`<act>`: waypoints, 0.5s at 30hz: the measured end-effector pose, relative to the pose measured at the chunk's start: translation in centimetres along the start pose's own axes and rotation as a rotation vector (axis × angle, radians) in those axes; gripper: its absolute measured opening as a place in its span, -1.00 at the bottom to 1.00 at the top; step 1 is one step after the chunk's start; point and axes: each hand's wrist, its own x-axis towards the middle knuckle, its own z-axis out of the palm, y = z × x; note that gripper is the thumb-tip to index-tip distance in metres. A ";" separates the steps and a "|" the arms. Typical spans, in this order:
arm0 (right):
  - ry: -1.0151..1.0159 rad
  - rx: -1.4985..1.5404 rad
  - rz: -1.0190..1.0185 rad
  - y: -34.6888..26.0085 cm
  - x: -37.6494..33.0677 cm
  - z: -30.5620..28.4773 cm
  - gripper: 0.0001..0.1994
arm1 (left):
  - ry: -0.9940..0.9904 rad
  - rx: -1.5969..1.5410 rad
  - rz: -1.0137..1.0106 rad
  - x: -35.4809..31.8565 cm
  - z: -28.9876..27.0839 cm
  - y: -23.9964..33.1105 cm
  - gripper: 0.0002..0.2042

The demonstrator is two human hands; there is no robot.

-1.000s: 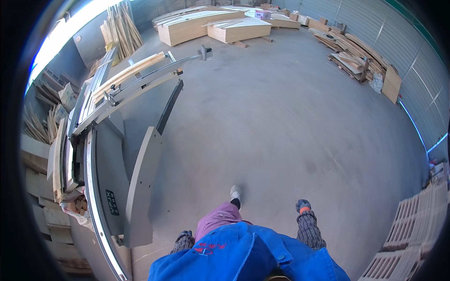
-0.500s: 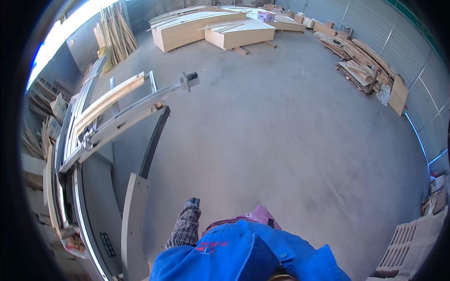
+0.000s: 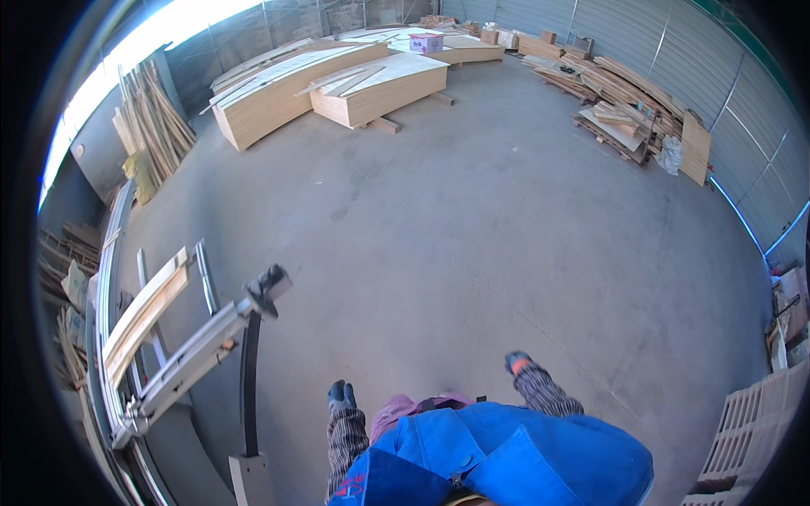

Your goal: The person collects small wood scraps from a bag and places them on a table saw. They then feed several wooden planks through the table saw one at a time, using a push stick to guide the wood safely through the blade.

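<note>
My left hand (image 3: 341, 395), in a dark grey-blue glove, hangs in front of me at the left, its fingers stretched forward and nothing visible in it. Farther right my right hand (image 3: 517, 363) reaches out over the floor, also gloved, with an orange patch near the wrist. Its fingers look loosely extended and I see no object in them. Both forearms wear dark striped knit sleeves below a blue jacket (image 3: 498, 451). The left hand is nearest to a metal machine frame (image 3: 190, 358) with rails, a pale wood strip (image 3: 145, 316) and a dark end piece (image 3: 268, 291); it touches none of them.
Grey concrete floor (image 3: 405, 244) stretches ahead. At the back lie large panel stacks (image 3: 384, 93) with a pink-purple box (image 3: 426, 43). Thin boards (image 3: 152, 122) lean at the far left; lumber piles (image 3: 620, 93) line the right wall. A pale slatted stack (image 3: 751, 422) stands near right.
My right hand has come into view. The left hand remains in front of me, and the machine now appears lower and farther left. The panel stacks have shifted left and down in the view.
</note>
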 end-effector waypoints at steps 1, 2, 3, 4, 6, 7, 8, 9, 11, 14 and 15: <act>0.066 0.060 -0.126 -3.3 3.6 -0.7 -0.82 | -0.023 -0.023 0.010 1.7 0.8 3.3 -0.63; 0.081 0.110 -0.181 -9.6 6.5 0.2 -0.84 | 0.007 -0.007 0.054 4.2 1.2 3.2 -0.63; 0.045 0.176 -0.195 -15.1 9.4 0.8 -0.82 | 0.033 -0.062 0.089 7.1 2.1 3.1 -0.62; 0.044 0.107 -0.275 -21.0 11.0 2.3 -0.83 | 0.047 -0.102 0.094 9.9 2.4 3.9 -0.62; 0.067 0.000 -0.413 -30.3 15.0 4.1 -0.81 | 0.061 -0.213 0.097 14.4 3.1 8.0 -0.64; 0.087 -0.030 -0.460 -33.1 17.5 5.2 -0.78 | 0.053 -0.272 0.096 16.7 3.7 10.1 -0.65; 0.093 -0.047 -0.521 -35.9 19.5 7.7 -0.75 | 0.011 -0.342 0.024 20.7 5.9 8.5 -0.66; 0.124 -0.043 -0.458 -36.4 23.2 7.6 -0.74 | -0.082 -0.186 0.159 21.8 5.4 16.4 -0.66; 0.151 -0.069 -0.355 -35.0 27.9 7.3 -0.71 | -0.156 -0.331 0.389 26.0 8.0 21.3 -0.68; 0.090 -0.337 -0.349 -41.3 27.4 12.5 -0.76 | -0.141 -0.297 0.466 32.8 5.8 24.5 -0.67; 0.104 -0.446 -0.326 -41.5 27.1 12.8 -0.79 | -0.148 -0.299 0.441 34.6 5.6 25.1 -0.67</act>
